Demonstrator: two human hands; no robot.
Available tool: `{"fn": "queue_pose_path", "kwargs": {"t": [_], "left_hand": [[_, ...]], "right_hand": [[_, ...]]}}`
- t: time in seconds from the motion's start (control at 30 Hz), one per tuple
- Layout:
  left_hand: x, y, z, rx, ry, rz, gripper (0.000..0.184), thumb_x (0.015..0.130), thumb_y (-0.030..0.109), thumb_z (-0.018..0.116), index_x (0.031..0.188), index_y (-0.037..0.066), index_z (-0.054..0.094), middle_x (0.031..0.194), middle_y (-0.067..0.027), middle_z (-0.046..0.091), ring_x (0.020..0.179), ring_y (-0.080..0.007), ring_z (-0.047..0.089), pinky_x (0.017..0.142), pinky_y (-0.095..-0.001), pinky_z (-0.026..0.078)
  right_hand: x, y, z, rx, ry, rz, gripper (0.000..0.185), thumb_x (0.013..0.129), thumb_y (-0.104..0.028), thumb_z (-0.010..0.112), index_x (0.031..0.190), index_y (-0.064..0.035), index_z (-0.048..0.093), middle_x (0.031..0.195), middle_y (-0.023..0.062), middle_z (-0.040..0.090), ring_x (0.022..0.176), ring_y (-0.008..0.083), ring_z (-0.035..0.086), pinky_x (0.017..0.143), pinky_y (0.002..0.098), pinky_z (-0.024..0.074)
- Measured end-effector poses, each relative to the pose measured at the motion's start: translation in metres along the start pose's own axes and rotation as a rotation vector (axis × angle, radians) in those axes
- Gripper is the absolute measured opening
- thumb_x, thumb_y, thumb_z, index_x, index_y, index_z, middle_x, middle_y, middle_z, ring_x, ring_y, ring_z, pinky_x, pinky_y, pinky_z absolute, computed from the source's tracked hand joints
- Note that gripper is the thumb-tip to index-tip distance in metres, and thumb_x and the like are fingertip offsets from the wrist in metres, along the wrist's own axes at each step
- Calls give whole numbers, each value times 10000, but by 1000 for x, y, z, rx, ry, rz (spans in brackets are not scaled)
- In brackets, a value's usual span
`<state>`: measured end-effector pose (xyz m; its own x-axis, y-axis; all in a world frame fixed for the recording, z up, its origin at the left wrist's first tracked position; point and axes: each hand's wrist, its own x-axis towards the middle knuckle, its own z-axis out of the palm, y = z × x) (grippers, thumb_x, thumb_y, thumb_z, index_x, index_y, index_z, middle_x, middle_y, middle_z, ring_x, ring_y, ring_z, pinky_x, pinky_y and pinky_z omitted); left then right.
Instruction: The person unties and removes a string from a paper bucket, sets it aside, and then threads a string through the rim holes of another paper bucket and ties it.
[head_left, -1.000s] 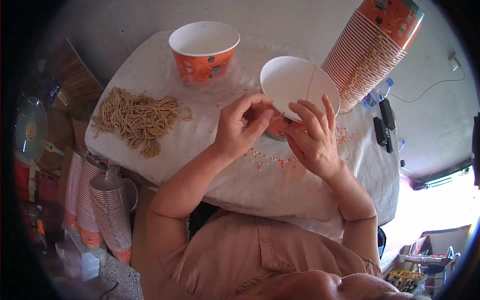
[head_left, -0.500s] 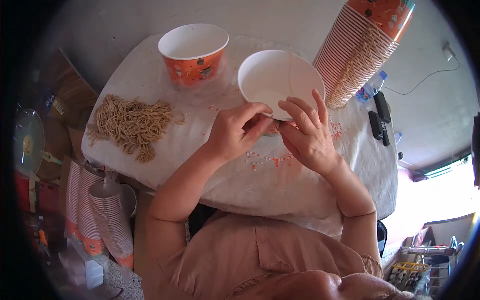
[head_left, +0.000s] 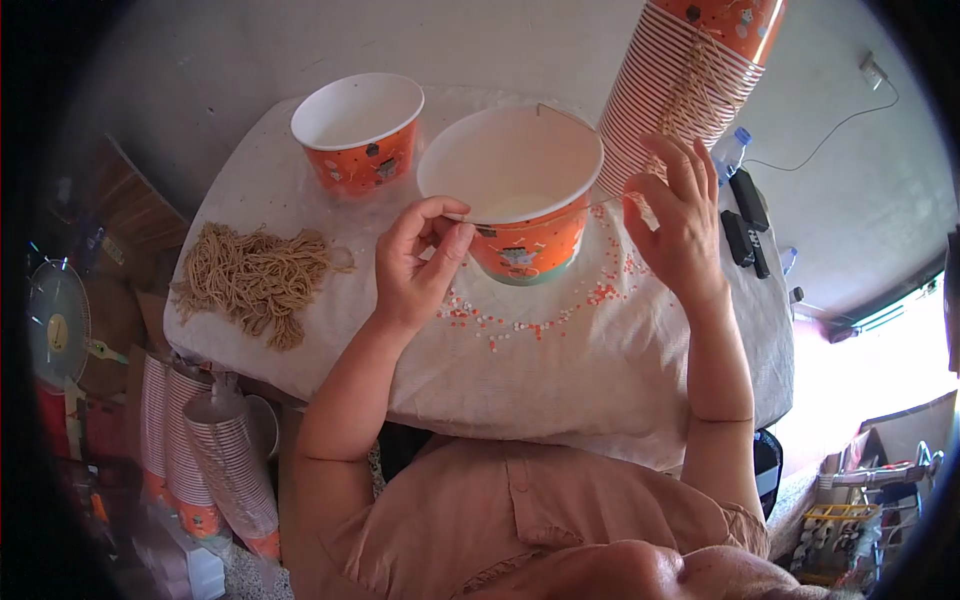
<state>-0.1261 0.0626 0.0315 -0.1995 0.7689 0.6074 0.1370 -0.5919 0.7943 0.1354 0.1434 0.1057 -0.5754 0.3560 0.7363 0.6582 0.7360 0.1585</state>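
Observation:
An orange-printed paper bucket (head_left: 540, 240) with a white inside stands in front of me. My left hand (head_left: 420, 260) is closed at the left of its rim, thumb and fingers pinched there. A thin tan string (head_left: 570, 209) runs from that pinch across the bucket's front to my right hand (head_left: 680, 220). My right hand is off to the right of the bucket, thumb and forefinger closed on the string, other fingers raised. Another bit of string shows at the bucket's far rim. Small orange and white dots (head_left: 540, 330) lie scattered on the cloth around the bucket.
A second paper bucket (head_left: 365, 150) stands at back left. Left of me lies a heap of tan strings (head_left: 255, 280). A tall stack of nested buckets (head_left: 640, 95) leans at back right, near a bottle (head_left: 733, 150) and black objects (head_left: 745, 220). Wrapped stacks (head_left: 230, 450) stand below left.
My right hand has moved right, away from the rim, drawing the string out. My left hand has shifted left along the rim. The bucket now shows more of its printed front.

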Motion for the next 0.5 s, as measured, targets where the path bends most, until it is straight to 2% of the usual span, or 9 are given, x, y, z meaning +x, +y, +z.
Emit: {"fn": "queue_pose_path", "kwargs": {"t": [0.03,0.1,0.17,0.2,0.3,0.47,0.5], "left_hand": [[-1,1,1,-54,-15,-18,165,905,54,629,1057,5,589,795,-3,602,656,-43,540,596,-199,451],[0,1,0,-108,-33,-35,172,913,70,625,1069,9,584,818,-7,602,654,-40,532,588,-197,446],[3,-2,-4,-262,28,-90,185,935,112,604,1088,11,575,823,-8,602,629,-34,508,562,-190,423],[6,0,-3,-151,61,-102,237,962,169,543,1151,26,558,704,28,472,571,-44,402,534,-224,385],[7,-6,-7,-267,136,-181,217,957,180,586,1082,3,573,732,19,538,562,-34,439,512,-203,385],[11,-12,-10,-376,131,-259,219,961,216,582,1076,29,582,664,40,487,521,-35,392,495,-220,373],[11,-12,-10,-443,132,-355,213,961,229,581,1070,46,586,655,46,478,515,-34,386,494,-218,365]], "right_hand": [[-1,3,-1,2,4,0,183,720,-93,692,887,-82,616,1260,116,512,1231,309,452,1100,552,254],[-3,7,-2,2,-126,43,197,725,-100,703,900,-75,615,1242,112,517,1219,311,455,1089,511,287],[-5,10,-5,70,-188,58,212,721,-102,712,907,-69,615,1241,111,516,1214,311,456,1074,482,312],[-6,11,-7,142,-254,69,228,717,-105,722,913,-63,614,1240,110,516,1209,312,457,1059,454,336],[0,6,-23,304,-319,61,280,691,-109,745,937,-59,621,1263,114,509,1201,319,460,1028,416,372],[2,-3,-36,424,-394,18,440,648,-107,795,1049,-84,616,1346,94,459,1200,313,458,1014,419,393],[1,-5,-35,420,-391,22,440,648,-107,795,1049,-84,616,1346,94,459,1200,313,458,1014,419,393]]}}
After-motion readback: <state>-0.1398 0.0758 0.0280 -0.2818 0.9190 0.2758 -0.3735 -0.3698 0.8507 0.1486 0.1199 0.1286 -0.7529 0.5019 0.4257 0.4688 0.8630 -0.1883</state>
